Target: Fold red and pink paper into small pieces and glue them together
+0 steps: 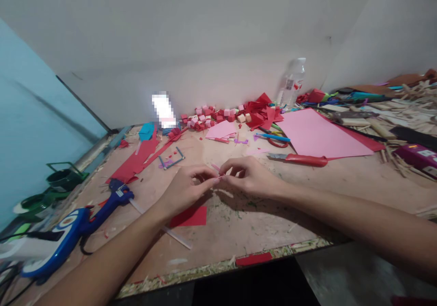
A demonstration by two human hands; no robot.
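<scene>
Above the middle of the table, my left hand (187, 185) and my right hand (251, 174) meet at the fingertips. Both pinch a thin strip of pink paper (215, 167), largely hidden by the fingers. Under my left hand lies a red paper piece (191, 216). A translucent glue stick (177, 238) passes beneath my left forearm. The blue glue gun (118, 197) rests left of that arm. Beyond my right hand is a knife with a red handle (305, 160), its blade pointing left. A small frame of dark sticks (175, 162) lies beyond my left hand.
Small pink and red paper cubes (205, 117) are heaped along the wall, near a bright phone-like screen (164, 110). A plastic bottle (294, 85) stands behind a large pink sheet (324, 133). Wood scraps (413, 99) cover the right side; green cup holders (61, 178) sit left.
</scene>
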